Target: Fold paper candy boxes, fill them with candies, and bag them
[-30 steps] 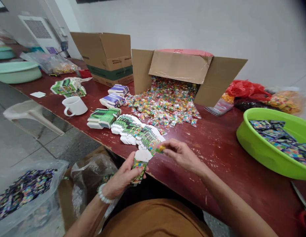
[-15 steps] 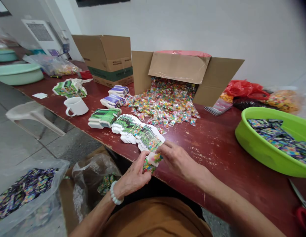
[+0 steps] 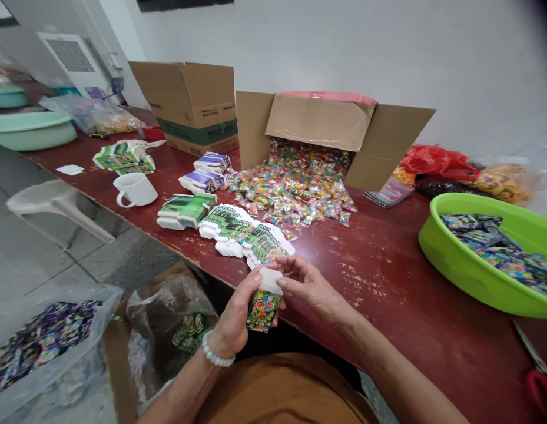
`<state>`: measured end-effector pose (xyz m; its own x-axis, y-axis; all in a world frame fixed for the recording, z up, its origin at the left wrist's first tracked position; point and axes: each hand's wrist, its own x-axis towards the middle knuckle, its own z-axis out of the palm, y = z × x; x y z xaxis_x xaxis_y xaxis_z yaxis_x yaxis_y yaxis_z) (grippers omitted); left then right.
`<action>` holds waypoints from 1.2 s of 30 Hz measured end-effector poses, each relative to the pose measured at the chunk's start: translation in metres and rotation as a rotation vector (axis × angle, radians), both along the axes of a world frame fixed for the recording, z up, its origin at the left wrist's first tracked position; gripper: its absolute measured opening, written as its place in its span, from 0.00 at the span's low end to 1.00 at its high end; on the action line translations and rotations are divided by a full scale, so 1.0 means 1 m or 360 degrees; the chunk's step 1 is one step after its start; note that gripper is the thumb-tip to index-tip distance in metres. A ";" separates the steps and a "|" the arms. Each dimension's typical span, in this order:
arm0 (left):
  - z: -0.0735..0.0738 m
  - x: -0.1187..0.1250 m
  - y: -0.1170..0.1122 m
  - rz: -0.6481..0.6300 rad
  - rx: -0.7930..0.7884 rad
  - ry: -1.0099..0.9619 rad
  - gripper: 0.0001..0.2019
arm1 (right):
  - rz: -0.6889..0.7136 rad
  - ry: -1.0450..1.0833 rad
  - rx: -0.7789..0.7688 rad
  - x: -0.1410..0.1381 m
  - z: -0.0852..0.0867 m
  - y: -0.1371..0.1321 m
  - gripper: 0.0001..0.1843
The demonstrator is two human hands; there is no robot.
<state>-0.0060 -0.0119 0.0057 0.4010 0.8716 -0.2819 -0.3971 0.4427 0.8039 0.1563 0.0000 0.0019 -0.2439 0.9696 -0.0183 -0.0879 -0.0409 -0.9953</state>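
Observation:
My left hand (image 3: pixel 234 312) is wrapped round a small green printed carton (image 3: pixel 262 309), held upright near the table's front edge. The carton's white top flap (image 3: pixel 271 278) stands up and faces me. With thumb and fingers, my right hand (image 3: pixel 315 288) grips the flap's right edge; some of its fingertips are hidden behind it. Just beyond both hands lies a fanned row of flat green cartons (image 3: pixel 231 227). Behind that, small clear candy packets (image 3: pixel 295 194) spill from a cardboard box (image 3: pixel 320 121) on its side.
A white mug (image 3: pixel 138 189) and purple cartons (image 3: pixel 202 179) sit to the left. On the right are a lime-green basin (image 3: pixel 450 265) of dark packets and red-handled scissors (image 3: pixel 538 383). Below the table edge, a plastic-lined box (image 3: pixel 145 330) holds green cartons.
The carton has turned upright, showing its printed front. The colourful candy packet by my right fingers is no longer visible. My right hand has closed in on the white flap.

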 end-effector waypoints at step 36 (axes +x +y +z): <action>-0.009 0.002 0.005 0.0319 -0.0304 -0.0259 0.18 | 0.0074 -0.1344 0.1169 -0.024 -0.007 -0.024 0.52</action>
